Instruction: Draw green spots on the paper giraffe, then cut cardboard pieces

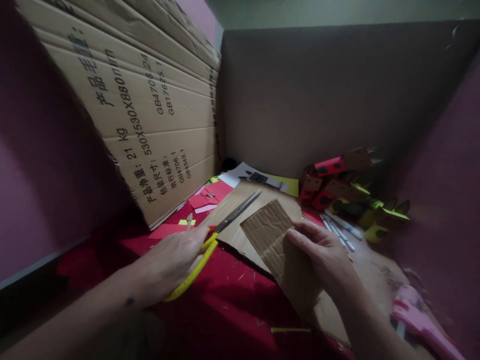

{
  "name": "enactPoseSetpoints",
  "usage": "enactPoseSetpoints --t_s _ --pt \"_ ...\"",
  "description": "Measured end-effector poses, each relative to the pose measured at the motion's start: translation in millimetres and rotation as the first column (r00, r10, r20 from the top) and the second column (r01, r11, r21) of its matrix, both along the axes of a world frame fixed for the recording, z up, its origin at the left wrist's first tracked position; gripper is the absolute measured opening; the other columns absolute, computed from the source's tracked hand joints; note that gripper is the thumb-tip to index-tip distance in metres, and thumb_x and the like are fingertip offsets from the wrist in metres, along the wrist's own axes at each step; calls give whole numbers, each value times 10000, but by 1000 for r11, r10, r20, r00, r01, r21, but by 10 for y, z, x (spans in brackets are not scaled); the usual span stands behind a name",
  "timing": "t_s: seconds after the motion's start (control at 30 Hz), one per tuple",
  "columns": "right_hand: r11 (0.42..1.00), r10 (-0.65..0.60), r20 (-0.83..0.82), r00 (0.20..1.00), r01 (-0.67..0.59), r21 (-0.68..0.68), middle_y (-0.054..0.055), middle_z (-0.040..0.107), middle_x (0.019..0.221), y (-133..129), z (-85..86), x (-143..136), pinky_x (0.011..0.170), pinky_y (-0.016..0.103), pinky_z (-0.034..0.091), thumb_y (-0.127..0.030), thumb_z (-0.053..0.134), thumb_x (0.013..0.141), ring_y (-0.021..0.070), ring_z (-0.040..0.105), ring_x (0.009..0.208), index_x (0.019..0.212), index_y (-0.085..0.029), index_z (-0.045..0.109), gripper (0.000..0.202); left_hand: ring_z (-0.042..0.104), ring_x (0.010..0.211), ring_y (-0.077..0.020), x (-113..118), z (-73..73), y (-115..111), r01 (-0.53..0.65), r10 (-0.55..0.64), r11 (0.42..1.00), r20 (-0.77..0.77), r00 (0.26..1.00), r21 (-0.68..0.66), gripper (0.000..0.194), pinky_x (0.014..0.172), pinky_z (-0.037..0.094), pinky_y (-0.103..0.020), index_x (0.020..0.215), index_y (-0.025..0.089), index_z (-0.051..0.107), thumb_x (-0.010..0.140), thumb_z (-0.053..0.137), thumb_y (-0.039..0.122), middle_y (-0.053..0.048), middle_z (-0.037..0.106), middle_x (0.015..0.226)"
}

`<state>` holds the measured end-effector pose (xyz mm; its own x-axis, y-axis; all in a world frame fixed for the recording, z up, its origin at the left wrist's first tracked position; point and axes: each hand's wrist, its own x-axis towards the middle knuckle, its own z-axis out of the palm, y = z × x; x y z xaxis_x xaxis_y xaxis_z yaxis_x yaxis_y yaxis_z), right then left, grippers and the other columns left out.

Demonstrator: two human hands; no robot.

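Note:
Yellow-handled scissors (195, 270) are gripped in my left hand (174, 262), their dark blades closed together and pointing up and right over a flat cardboard sheet (232, 215). My right hand (324, 250) pinches the right edge of a smaller, creased brown cardboard piece (272, 240), thumb on top. That piece is tilted above the larger sheet. The scissor blades lie just left of the piece, apart from it.
A big printed cardboard panel (161, 110) leans at the left. Red paper (213, 192) and a printed sheet (258, 177) lie behind. White markers (341, 230), red and yellow paper figures (330, 185) and a pink glue gun (420, 315) are at the right.

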<state>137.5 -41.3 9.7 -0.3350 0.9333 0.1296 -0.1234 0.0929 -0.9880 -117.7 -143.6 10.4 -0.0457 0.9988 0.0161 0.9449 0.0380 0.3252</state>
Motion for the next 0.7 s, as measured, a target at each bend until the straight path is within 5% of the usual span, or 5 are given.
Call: enactPoseSetpoints --t_s 0.2,0.53,0.7 --pt "999 23 34 999 -25 44 -22 685 723 -2 -29 1 643 221 433 -377 784 668 130 570 701 790 -242 744 187 550 744 -237 56 62 -25 25 -28 998 -47 999 -63 201 630 377 -343 902 209 461 863 339 364 -88 594 901" --pt "997 1 51 999 -6 82 -37 651 682 -23 -19 -4 612 202 419 -378 771 682 111 538 672 755 -249 738 152 526 697 -221 109 131 -38 78 -82 991 -40 996 -109 225 631 398 -346 810 218 468 870 306 362 -64 588 813" --pt "998 15 22 1000 -16 57 -32 633 658 -32 -12 -5 596 204 410 -372 794 649 110 530 651 736 -231 736 175 530 683 -210 139 102 -16 -10 2 990 -57 998 -139 171 578 367 -307 766 225 455 851 327 300 -42 573 773"
